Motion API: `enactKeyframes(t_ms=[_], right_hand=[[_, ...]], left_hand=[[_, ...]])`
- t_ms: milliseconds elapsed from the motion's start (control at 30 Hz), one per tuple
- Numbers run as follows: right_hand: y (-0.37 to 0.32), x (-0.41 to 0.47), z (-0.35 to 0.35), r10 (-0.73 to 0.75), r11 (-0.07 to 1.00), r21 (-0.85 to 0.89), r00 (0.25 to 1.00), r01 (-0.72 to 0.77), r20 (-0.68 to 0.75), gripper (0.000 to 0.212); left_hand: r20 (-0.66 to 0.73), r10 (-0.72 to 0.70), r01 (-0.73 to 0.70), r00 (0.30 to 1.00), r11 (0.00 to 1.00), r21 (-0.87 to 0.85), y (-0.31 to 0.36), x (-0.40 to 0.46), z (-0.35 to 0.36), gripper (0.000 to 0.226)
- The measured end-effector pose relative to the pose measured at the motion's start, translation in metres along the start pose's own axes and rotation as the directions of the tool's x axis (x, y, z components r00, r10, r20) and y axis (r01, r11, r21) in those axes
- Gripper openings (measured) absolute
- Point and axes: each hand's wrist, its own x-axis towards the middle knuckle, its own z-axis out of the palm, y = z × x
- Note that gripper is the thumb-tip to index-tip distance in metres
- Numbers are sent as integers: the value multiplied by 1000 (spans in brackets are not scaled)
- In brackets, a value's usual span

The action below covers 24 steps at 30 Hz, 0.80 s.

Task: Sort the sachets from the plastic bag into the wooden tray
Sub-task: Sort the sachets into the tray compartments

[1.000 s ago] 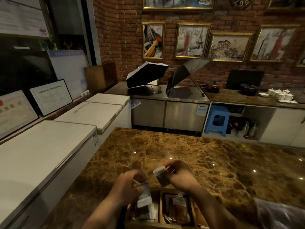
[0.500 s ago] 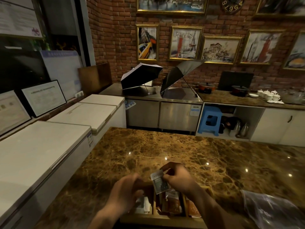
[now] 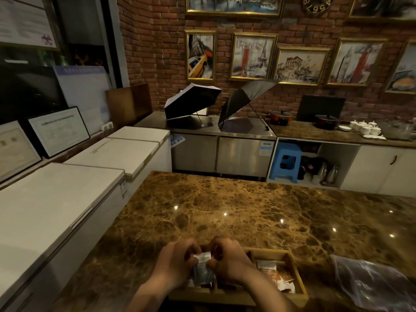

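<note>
both hands (image 3: 203,263) on sachet (image 3: 203,266) over tray (image 3: 292,264)

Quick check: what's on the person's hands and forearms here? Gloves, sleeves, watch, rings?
Nothing worn that shows. The left hand and right hand are bare, with no gloves, and both forearms are uncovered right down to the bottom edge of the frame, so no sleeve shows. No watch, bracelet or ring is visible at the wrists or fingers, though the light is dim and fine details could be missed.
</note>
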Motion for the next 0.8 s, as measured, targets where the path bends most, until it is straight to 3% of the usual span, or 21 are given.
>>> enactKeyframes(t_ms=[300,533,667,800], right_hand=[[16,-1,-5,18,1000,-5,992,-19,-123,14],[35,-11,-18,32,999,13,977,-30,-210,12],[56,-26,-43,40,999,24,965,-35,-259,13],[79,-41,-72,125,992,54,930,-113,-346,12]], left_hand=[[-20,107,-100,994,971,218,-1,-2,8,15],[133,114,-150,985,939,310,5,-3,19,20],[-16,130,-119,991,947,299,24,6,26,14],[-167,112,-102,980,993,63,59,24,29,23]])
